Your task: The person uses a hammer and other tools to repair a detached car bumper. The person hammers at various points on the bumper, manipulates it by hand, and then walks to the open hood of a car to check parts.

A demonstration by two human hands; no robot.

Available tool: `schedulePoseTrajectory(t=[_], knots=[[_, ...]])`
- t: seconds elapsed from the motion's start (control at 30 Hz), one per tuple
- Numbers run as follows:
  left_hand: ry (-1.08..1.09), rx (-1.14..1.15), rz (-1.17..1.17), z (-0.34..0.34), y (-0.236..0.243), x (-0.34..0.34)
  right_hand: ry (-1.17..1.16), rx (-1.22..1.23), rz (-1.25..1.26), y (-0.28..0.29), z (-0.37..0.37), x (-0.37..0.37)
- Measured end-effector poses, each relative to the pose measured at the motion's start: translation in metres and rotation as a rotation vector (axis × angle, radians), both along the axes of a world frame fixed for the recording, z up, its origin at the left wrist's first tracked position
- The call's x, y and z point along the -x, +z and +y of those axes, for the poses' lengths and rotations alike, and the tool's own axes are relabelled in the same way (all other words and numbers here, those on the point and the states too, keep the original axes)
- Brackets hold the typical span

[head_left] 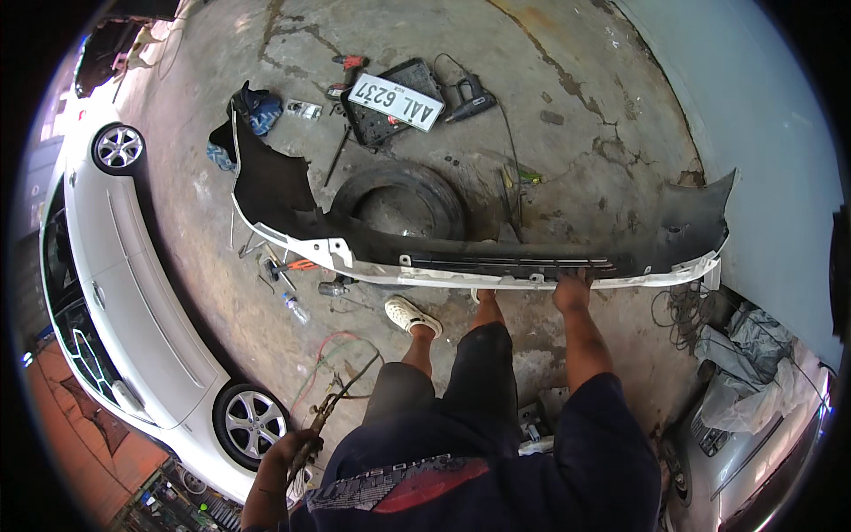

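Observation:
A car bumper (pixel 496 266) with a white rim and dark inner side lies across the floor in front of me, its inside facing up. My right hand (pixel 573 288) is closed over its near edge, right of the middle, beside a dark slotted grille strip (pixel 514 262). Low at the left, my left hand (pixel 302 446) is wrapped round what looks like a gas welding torch (pixel 326 410), a long dark tool with a thin bent end pointing up and right. Red and green hoses (pixel 312 371) loop beside it. My fingertips on the bumper are partly hidden.
A tyre (pixel 399 199) lies beyond the bumper. Farther off are a black tray (pixel 390 131) with a licence plate (pixel 395 102), a cordless drill (pixel 350 66) and a corded heat gun (pixel 472 99). A white car (pixel 146 284) stands left; a wall (pixel 753 115) bounds the right.

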State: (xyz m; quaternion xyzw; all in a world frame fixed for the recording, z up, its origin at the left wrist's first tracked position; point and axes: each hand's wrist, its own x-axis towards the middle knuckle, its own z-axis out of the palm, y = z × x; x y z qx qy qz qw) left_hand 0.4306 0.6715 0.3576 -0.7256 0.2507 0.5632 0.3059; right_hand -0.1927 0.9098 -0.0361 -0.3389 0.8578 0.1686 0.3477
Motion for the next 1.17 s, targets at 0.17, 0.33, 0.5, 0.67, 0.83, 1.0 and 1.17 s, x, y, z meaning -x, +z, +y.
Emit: schedulePoseTrajectory(t=[0.17, 0.33, 0.5, 0.67, 0.83, 1.0, 1.17], knots=[[0.001, 0.007, 0.005, 0.001, 0.007, 0.024, 0.021, -0.032, 0.024, 0.004, 0.0, -0.009], [0.322, -0.082, -0.032, 0.02, -0.016, -0.035, 0.035, -0.086, -0.023, 0.014, -0.007, -0.011], [0.341, -0.1, -0.062, 0.04, -0.019, -0.036, -0.01, -0.038, -0.005, 0.02, -0.007, -0.014], [0.501, -0.032, -0.057, 0.076, -0.023, -0.044, -0.01, 0.008, -0.003, 0.031, -0.015, -0.025], [0.518, 0.203, 0.077, 0.101, -0.014, -0.055, 0.176, 0.178, -0.011, 0.085, -0.029, -0.05], [0.88, 0.382, 0.287, 0.152, -0.025, -0.092, 0.181, 0.194, -0.13, 0.118, -0.027, -0.079], [1.174, 0.378, 0.751, 0.168, -0.02, -0.135, 0.558, 0.103, -0.13, 0.115, -0.047, -0.112]])
